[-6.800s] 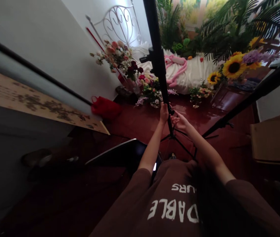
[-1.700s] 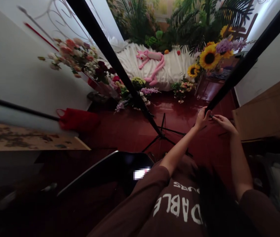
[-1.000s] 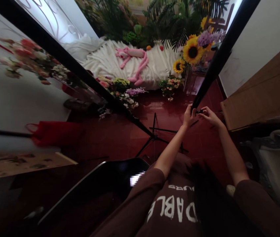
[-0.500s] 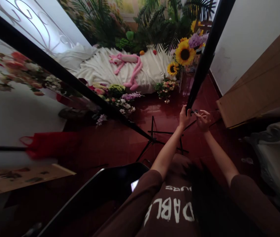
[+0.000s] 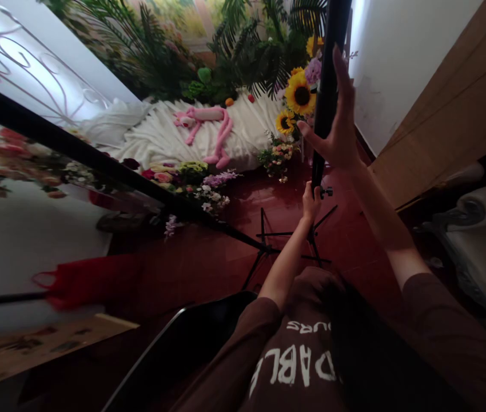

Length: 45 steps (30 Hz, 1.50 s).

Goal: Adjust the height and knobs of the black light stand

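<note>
A black telescopic stand (image 5: pixel 325 109) rises on the right, its pole leaning slightly in view. My left hand (image 5: pixel 310 201) is wrapped round the lower part of the pole, just beside a dark locking knob (image 5: pixel 326 192). Higher up, my right hand (image 5: pixel 338 129) is spread, thumb apart from the fingers, close against the pole's right side. Whether its palm touches the pole I cannot tell. The legs of the stand (image 5: pixel 317 250) spread over the floor below my left hand.
A second black pole (image 5: pixel 114 166) slants across the left side. White draped cloth (image 5: pixel 140 137) bears a pink plush toy (image 5: pixel 211 115), with flowers (image 5: pixel 208 197) in front. Sunflowers (image 5: pixel 299 94) stand behind the pole. Brown board (image 5: pixel 444 109) leans right; a red bag (image 5: pixel 84 280) lies left.
My right hand has left the knob and moved up along the pole, its fingers opening. My left hand stays on the pole. The view has shifted, and the pole appears more upright.
</note>
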Each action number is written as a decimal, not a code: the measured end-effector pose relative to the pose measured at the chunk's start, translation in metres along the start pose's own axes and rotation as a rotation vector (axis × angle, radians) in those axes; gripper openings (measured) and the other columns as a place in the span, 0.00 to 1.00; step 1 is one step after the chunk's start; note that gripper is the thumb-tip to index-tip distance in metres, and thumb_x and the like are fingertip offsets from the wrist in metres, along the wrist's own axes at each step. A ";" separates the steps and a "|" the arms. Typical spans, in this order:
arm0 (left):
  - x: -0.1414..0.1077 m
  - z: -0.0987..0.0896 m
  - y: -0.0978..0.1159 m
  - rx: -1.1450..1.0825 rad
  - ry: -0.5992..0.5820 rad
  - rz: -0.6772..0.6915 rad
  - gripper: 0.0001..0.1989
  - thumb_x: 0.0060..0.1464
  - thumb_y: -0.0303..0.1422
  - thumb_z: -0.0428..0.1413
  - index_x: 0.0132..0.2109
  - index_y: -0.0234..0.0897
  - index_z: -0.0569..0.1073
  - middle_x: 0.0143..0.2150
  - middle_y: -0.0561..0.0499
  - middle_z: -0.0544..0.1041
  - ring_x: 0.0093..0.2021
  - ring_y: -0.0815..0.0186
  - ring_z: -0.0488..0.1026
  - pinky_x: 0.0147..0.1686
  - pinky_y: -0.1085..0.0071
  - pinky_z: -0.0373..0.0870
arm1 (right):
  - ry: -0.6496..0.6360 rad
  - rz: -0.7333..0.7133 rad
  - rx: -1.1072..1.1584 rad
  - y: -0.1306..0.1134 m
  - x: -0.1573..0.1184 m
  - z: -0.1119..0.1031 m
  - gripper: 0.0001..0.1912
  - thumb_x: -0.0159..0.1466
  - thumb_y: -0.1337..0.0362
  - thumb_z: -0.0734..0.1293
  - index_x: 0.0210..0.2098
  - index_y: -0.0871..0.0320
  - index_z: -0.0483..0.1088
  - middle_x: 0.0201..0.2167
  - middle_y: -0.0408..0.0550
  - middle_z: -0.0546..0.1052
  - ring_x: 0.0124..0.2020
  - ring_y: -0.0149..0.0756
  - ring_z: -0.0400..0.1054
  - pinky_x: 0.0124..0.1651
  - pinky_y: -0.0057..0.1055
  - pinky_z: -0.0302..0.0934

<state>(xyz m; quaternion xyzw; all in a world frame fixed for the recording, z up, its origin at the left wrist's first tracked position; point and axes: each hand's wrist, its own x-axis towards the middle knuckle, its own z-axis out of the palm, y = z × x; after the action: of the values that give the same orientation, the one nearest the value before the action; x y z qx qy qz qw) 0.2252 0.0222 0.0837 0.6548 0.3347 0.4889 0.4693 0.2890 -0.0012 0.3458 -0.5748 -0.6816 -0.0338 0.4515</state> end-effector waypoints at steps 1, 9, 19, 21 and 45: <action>0.000 0.000 -0.001 0.000 -0.001 0.000 0.29 0.62 0.60 0.43 0.47 0.39 0.71 0.34 0.49 0.74 0.33 0.67 0.72 0.38 0.71 0.69 | 0.018 -0.026 -0.018 -0.004 0.007 0.001 0.41 0.69 0.54 0.61 0.71 0.66 0.36 0.76 0.53 0.40 0.77 0.46 0.25 0.76 0.46 0.36; 0.000 -0.008 0.005 -0.034 -0.097 0.022 0.25 0.60 0.57 0.51 0.50 0.41 0.69 0.37 0.49 0.75 0.38 0.65 0.74 0.42 0.68 0.71 | 0.099 -0.073 -0.175 -0.001 0.007 0.009 0.37 0.61 0.81 0.59 0.68 0.63 0.51 0.71 0.42 0.60 0.73 0.37 0.46 0.77 0.46 0.36; 0.004 -0.008 -0.003 -0.028 -0.142 -0.003 0.24 0.58 0.45 0.59 0.56 0.37 0.69 0.47 0.42 0.77 0.49 0.59 0.76 0.51 0.63 0.73 | 0.048 0.130 -0.030 0.064 -0.076 0.083 0.29 0.72 0.65 0.59 0.70 0.43 0.54 0.72 0.43 0.55 0.69 0.47 0.58 0.64 0.43 0.66; 0.005 -0.009 -0.008 -0.047 -0.163 0.003 0.28 0.57 0.44 0.59 0.61 0.37 0.66 0.54 0.38 0.75 0.57 0.56 0.74 0.57 0.59 0.71 | 0.009 0.172 -0.049 0.071 -0.094 0.091 0.30 0.72 0.65 0.60 0.71 0.40 0.53 0.72 0.45 0.53 0.68 0.49 0.60 0.62 0.43 0.68; 0.002 -0.011 -0.006 0.022 -0.137 -0.020 0.24 0.63 0.52 0.52 0.53 0.36 0.70 0.44 0.42 0.78 0.43 0.64 0.76 0.46 0.68 0.72 | -0.239 0.436 -0.033 0.121 -0.197 0.047 0.24 0.69 0.53 0.65 0.62 0.53 0.65 0.49 0.53 0.79 0.48 0.44 0.75 0.47 0.38 0.68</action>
<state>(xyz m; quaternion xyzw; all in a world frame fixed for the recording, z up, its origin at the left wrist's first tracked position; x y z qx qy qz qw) 0.2154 0.0288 0.0795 0.6885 0.3135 0.4345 0.4888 0.3467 -0.0823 0.1323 -0.7154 -0.5894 0.1215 0.3549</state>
